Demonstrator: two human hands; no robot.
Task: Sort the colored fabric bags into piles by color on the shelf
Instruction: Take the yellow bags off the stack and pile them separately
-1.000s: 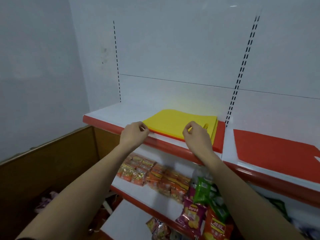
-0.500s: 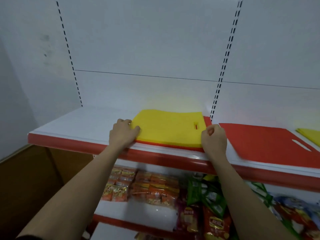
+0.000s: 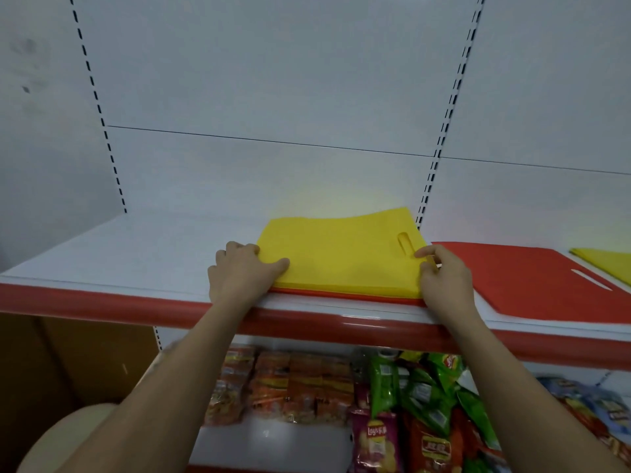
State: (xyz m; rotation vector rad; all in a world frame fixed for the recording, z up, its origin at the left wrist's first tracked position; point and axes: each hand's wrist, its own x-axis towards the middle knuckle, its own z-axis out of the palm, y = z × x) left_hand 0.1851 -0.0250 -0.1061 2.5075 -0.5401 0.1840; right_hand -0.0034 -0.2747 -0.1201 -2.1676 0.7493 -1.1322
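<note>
A stack of flat fabric bags lies on the white metal shelf with a red front lip (image 3: 102, 298), near its front edge and just left of the slotted upright in the back panel. The top bag is a bright yellow rectangular fabric bag with a slot handle cut near its right end (image 3: 341, 257); beneath it a thin orange-red edge of another fabric bag (image 3: 341, 296) shows along the front of the stack. The left hand (image 3: 239, 271) grips the stack's left front corner: the thumb lies flat on top of the yellow fabric, the fingers curl at the left edge, and whether they reach under it cannot be told. The right hand (image 3: 444, 278) holds the right end of the stack, thumb and forefinger pinching the yellow fabric just beside the handle slot. To the right, on the adjoining shelf section, a flat red fabric bag with a slot handle (image 3: 532, 278) lies by itself, close to the stack, and beyond it the corner of a second yellow fabric bag (image 3: 607, 264) shows at the frame's right edge. On the lower shelf sit packets of snacks (image 3: 300, 387) in orange, green and purple wrappers. A brown wooden panel (image 3: 68, 363) stands at lower left.
</note>
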